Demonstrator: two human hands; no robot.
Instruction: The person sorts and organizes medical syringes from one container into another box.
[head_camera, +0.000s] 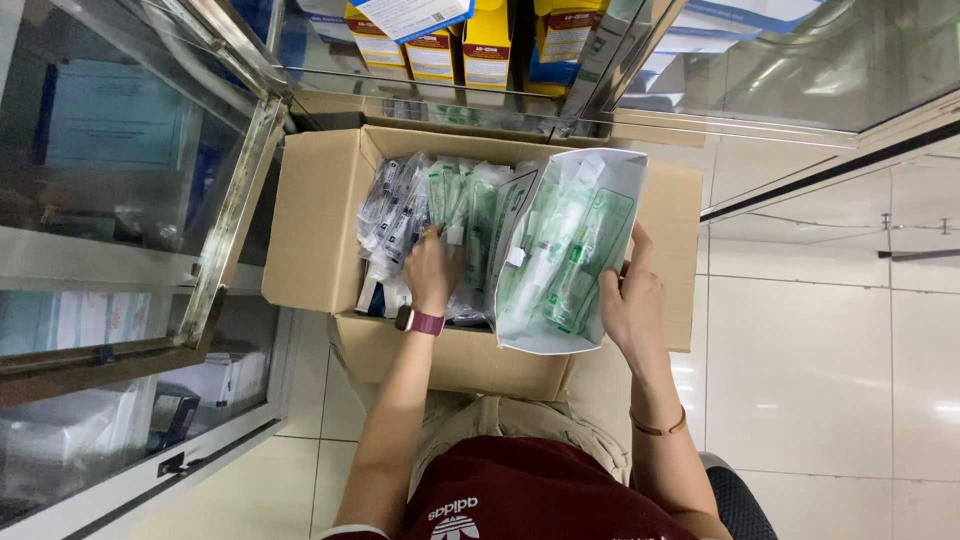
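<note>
While the right hand (632, 300) is steadying an opened white pouch (570, 250) of green-wrapped syringes, the left hand (432, 268) (fingers closed, best kept gentle) is gripping packets (410, 215) inside the cardboard box (320, 225).

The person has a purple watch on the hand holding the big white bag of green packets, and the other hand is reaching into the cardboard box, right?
Not quite. The head view shows the purple watch on the left hand, the one reaching into the cardboard box. The right hand holds the big white bag and wears only a thin bracelet.
</note>
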